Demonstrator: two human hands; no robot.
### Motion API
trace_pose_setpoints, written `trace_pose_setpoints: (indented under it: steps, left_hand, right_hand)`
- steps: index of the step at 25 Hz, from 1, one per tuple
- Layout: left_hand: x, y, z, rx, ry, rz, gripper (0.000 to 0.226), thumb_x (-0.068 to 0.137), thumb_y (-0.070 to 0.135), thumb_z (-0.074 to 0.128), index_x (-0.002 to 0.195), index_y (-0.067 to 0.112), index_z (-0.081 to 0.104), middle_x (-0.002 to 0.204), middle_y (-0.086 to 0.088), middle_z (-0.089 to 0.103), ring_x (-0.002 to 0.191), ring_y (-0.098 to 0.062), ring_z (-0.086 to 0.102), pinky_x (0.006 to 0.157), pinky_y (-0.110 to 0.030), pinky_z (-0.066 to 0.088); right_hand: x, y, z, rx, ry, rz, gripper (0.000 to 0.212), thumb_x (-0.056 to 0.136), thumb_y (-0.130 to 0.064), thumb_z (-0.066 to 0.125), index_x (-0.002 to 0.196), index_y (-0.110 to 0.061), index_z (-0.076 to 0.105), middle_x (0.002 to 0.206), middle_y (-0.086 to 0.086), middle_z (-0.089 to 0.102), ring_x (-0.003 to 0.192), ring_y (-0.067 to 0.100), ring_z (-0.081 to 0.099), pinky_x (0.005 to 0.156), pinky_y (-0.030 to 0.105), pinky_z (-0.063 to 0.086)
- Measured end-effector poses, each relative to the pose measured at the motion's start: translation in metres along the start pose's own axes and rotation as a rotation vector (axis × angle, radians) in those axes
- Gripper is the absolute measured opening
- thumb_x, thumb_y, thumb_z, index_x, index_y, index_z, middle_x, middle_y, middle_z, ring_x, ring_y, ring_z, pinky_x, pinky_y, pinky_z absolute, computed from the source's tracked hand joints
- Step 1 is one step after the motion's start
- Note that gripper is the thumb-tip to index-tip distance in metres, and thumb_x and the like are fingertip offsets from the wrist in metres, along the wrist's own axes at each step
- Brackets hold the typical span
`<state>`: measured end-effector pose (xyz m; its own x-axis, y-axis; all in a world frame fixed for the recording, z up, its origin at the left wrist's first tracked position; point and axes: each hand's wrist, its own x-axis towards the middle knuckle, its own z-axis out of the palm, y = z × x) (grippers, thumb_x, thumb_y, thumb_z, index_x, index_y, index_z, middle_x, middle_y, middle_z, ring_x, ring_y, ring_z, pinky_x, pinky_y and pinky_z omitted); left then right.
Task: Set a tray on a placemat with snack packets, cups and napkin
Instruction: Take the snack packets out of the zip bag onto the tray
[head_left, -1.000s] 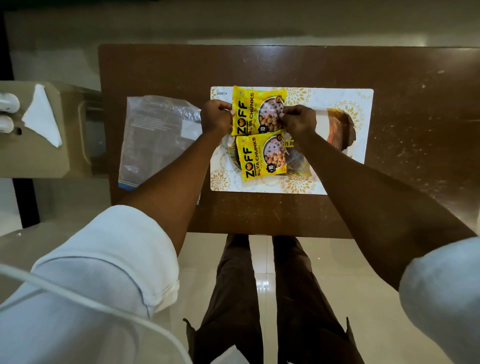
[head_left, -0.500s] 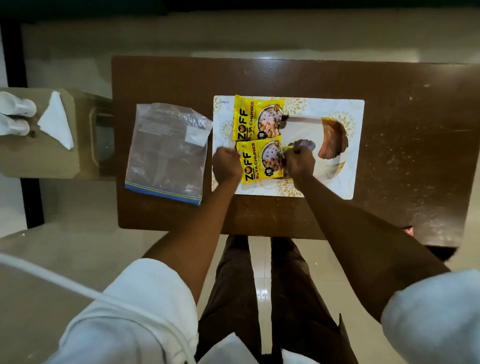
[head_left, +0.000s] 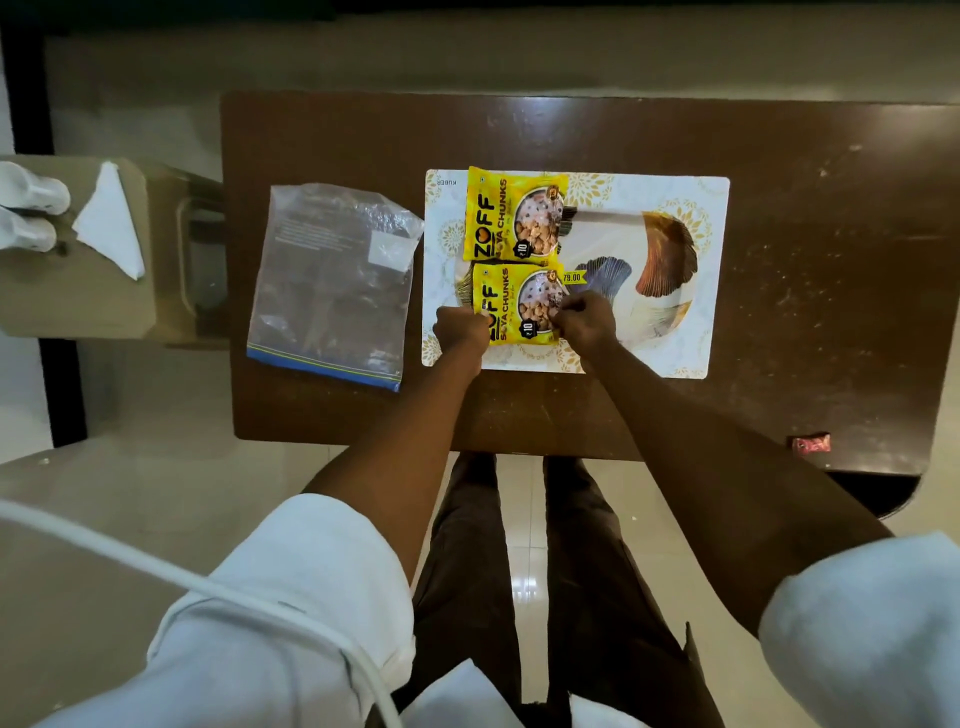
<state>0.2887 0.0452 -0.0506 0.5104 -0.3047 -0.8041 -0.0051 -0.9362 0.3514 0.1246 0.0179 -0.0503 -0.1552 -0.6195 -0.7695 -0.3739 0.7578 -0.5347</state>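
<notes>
Both hands are closed on the nearer yellow snack packet (head_left: 519, 306): the left hand (head_left: 461, 328) pinches its left edge and the right hand (head_left: 586, 321) pinches its right edge, fingers curled so the fists sit on either side of it. Just beyond the hands lies the second yellow packet (head_left: 514, 218), its near edge touching or slightly overlapping the far edge of the held one. Both packets rest on the left part of a tray (head_left: 660, 291) printed with fan-shaped leaves, and the tray sits on a white placemat (head_left: 711, 343) with gold floral marks, which lies on the brown table (head_left: 831, 234). To the left of the left hand, beside the placemat, a clear plastic bag (head_left: 332, 280) with a blue strip along its near edge lies flat on the table. Farther left, off the table, a beige stand (head_left: 67, 306) carries a folded white napkin (head_left: 111, 218) and two white cups (head_left: 31, 208) lying side by side. Well to the right of the right hand, near the table's front edge, is a small red wrapper (head_left: 810, 443).
</notes>
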Motion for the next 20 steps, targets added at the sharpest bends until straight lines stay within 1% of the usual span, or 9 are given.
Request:
trace_pose_setpoints:
  steps: [2, 4, 7, 11, 13, 15, 17, 18, 20]
  left_hand:
    - [-0.003, -0.002, -0.003, -0.064, -0.025, -0.006, 0.037, 0.091, 0.008, 0.075, 0.125, -0.005, 0.066, 0.131, -0.023, 0.068, 0.122, -0.036, 0.066, 0.099, -0.049, 0.058]
    - [-0.004, -0.004, -0.008, -0.074, -0.033, 0.030, 0.038, 0.090, 0.004, 0.076, 0.125, -0.006, 0.068, 0.128, -0.020, 0.071, 0.120, -0.033, 0.068, 0.100, -0.044, 0.058]
    - [-0.004, -0.002, -0.016, -0.072, -0.035, 0.088, 0.036, 0.091, 0.004, 0.074, 0.126, -0.003, 0.070, 0.127, -0.018, 0.072, 0.119, -0.031, 0.069, 0.099, -0.040, 0.058]
    - [0.003, 0.007, -0.022, -0.060, -0.026, 0.141, 0.032, 0.094, 0.005, 0.070, 0.124, -0.003, 0.071, 0.130, -0.017, 0.071, 0.123, -0.030, 0.067, 0.098, -0.038, 0.055]
    - [0.009, 0.010, -0.023, -0.050, -0.039, 0.131, 0.026, 0.094, 0.007, 0.070, 0.118, -0.003, 0.074, 0.125, -0.017, 0.073, 0.120, -0.030, 0.068, 0.091, -0.033, 0.053]
    - [0.015, 0.012, -0.027, -0.028, -0.031, 0.115, 0.023, 0.091, 0.006, 0.073, 0.112, -0.004, 0.075, 0.121, -0.018, 0.074, 0.115, -0.031, 0.070, 0.084, -0.032, 0.051]
    - [0.022, 0.012, -0.031, 0.004, -0.028, 0.141, 0.021, 0.089, 0.003, 0.076, 0.108, -0.005, 0.077, 0.116, -0.020, 0.076, 0.112, -0.033, 0.072, 0.090, -0.035, 0.058]
    - [0.025, 0.013, -0.033, 0.026, -0.034, 0.165, 0.021, 0.088, 0.003, 0.077, 0.107, -0.005, 0.078, 0.114, -0.021, 0.076, 0.111, -0.033, 0.073, 0.095, -0.039, 0.060]
    - [0.028, 0.011, -0.034, 0.053, -0.049, 0.206, 0.018, 0.086, 0.007, 0.080, 0.100, -0.004, 0.078, 0.109, -0.022, 0.077, 0.108, -0.035, 0.073, 0.096, -0.046, 0.060]
  right_hand:
    - [-0.003, 0.004, 0.001, -0.001, 0.053, -0.028, 0.009, 0.091, 0.000, 0.072, 0.099, -0.002, 0.068, 0.112, 0.025, 0.073, 0.093, 0.032, 0.068, 0.094, 0.052, 0.058]
    - [-0.004, 0.007, 0.002, 0.034, 0.090, -0.031, 0.015, 0.089, 0.000, 0.075, 0.103, 0.004, 0.070, 0.110, 0.023, 0.075, 0.101, 0.037, 0.073, 0.094, 0.052, 0.058]
    - [-0.009, 0.004, 0.006, 0.150, 0.086, -0.024, 0.015, 0.089, 0.006, 0.073, 0.102, 0.004, 0.068, 0.111, 0.027, 0.073, 0.106, 0.042, 0.072, 0.092, 0.054, 0.059]
    - [-0.005, -0.002, 0.009, 0.261, 0.098, 0.058, 0.034, 0.090, 0.005, 0.073, 0.122, 0.008, 0.063, 0.121, 0.026, 0.070, 0.115, 0.039, 0.069, 0.096, 0.057, 0.057]
    - [0.001, -0.004, 0.009, 0.252, 0.090, 0.071, 0.035, 0.090, 0.001, 0.075, 0.123, 0.006, 0.064, 0.119, 0.024, 0.072, 0.113, 0.037, 0.070, 0.096, 0.056, 0.058]
    - [0.007, -0.004, 0.009, 0.202, 0.102, 0.082, 0.032, 0.090, -0.004, 0.077, 0.119, 0.002, 0.068, 0.116, 0.021, 0.074, 0.109, 0.034, 0.072, 0.091, 0.054, 0.060]
    - [0.011, -0.002, 0.008, 0.157, 0.123, 0.096, 0.026, 0.090, -0.005, 0.077, 0.116, -0.003, 0.072, 0.116, 0.018, 0.074, 0.107, 0.033, 0.073, 0.087, 0.053, 0.062]
    - [0.013, -0.001, 0.008, 0.126, 0.132, 0.097, 0.025, 0.090, -0.005, 0.076, 0.115, -0.004, 0.072, 0.117, 0.017, 0.074, 0.108, 0.033, 0.072, 0.086, 0.051, 0.063]
    - [0.014, 0.000, 0.007, 0.071, 0.137, 0.086, 0.024, 0.091, -0.004, 0.075, 0.115, -0.006, 0.072, 0.118, 0.016, 0.073, 0.108, 0.032, 0.071, 0.088, 0.049, 0.062]
